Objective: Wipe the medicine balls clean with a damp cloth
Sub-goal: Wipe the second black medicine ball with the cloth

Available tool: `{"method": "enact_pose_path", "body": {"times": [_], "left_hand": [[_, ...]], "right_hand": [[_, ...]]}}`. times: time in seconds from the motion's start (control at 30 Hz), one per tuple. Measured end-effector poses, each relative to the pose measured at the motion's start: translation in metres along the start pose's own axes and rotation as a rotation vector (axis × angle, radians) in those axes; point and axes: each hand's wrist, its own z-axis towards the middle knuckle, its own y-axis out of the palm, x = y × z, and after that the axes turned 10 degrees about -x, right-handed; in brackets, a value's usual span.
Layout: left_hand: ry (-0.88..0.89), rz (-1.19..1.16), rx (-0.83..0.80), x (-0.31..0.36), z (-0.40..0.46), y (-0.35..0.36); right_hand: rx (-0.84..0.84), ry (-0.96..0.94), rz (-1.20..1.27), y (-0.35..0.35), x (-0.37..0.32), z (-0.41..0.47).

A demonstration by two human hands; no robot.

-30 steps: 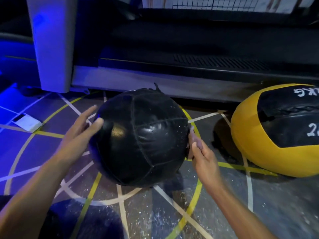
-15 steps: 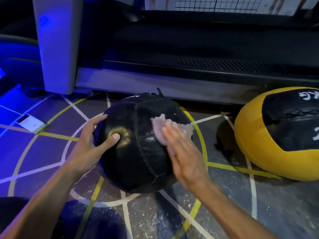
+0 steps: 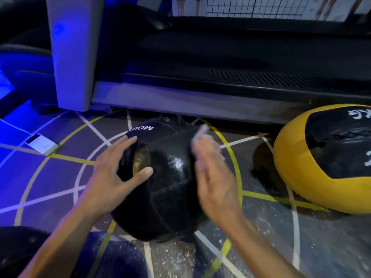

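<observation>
A black medicine ball point(image 3: 166, 177) rests on the marked floor in front of me, white lettering on its top. My left hand point(image 3: 112, 173) lies spread against the ball's left side, fingers apart, steadying it. My right hand point(image 3: 212, 177) is flat against the ball's right side, blurred with motion, pressing a pale cloth point(image 3: 202, 135) whose edge shows past the fingertips. A yellow and black medicine ball point(image 3: 321, 161) sits on the floor to the right, apart from both hands.
A treadmill base point(image 3: 200, 105) runs across the back, its grey upright point(image 3: 74, 57) at the left. A small white device point(image 3: 42, 143) lies on the floor at the left. Floor has yellow and white lines and white specks.
The ball came down from a two-handed hold. My right hand with the cloth has slid from the ball's front toward its upper right side. My left hand stays on the left side.
</observation>
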Motion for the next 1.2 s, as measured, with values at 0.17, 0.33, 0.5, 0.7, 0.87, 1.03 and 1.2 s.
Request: {"method": "enact_pose_path", "body": {"times": [0.17,0.33,0.5,0.7,0.87,1.03,1.2], "left_hand": [[0.021,-0.04,0.015,-0.003,-0.001,-0.005],[-0.016,-0.087,0.034,-0.012,-0.014,-0.008],[-0.019,-0.039,0.023,-0.017,-0.027,-0.01],[0.001,-0.026,0.042,-0.018,-0.025,-0.009],[-0.012,-0.052,0.066,-0.022,-0.028,-0.005],[-0.021,-0.038,0.065,-0.02,-0.022,-0.004],[0.009,-0.083,0.077,-0.022,-0.007,0.003]], "right_hand": [[-0.102,0.107,-0.018,-0.001,0.059,-0.011],[-0.025,0.791,0.316,-0.019,0.089,-0.012],[-0.03,-0.031,0.17,-0.005,0.005,0.03],[-0.217,0.497,-0.007,-0.01,0.083,0.006],[0.01,0.736,0.313,-0.016,0.087,-0.001],[-0.112,-0.037,0.052,-0.006,0.02,0.005],[-0.027,0.182,0.147,-0.007,0.06,-0.043]]}}
